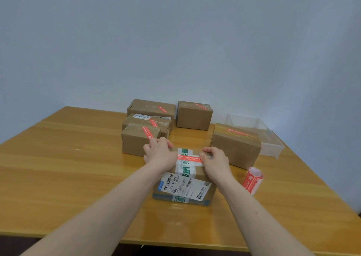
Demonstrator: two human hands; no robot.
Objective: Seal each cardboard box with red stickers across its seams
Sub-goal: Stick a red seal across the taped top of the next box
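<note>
A cardboard box [185, 185] with a white shipping label and green-and-white tape sits on the table in front of me. A red sticker [189, 157] lies across its top over the taped seam. My left hand [159, 154] presses the sticker's left end with curled fingers over the box's left top edge. My right hand [214, 160] does the same at the sticker's right end. A curled strip of red stickers [252, 179] stands on the table to the right of the box.
Several brown boxes with red stickers stand behind: three stacked close at back left [144, 130], one at back centre [193, 116], one at right [236, 148]. A clear plastic bin [273, 144] sits at far right. The wooden table [68, 167] meets a pale wall.
</note>
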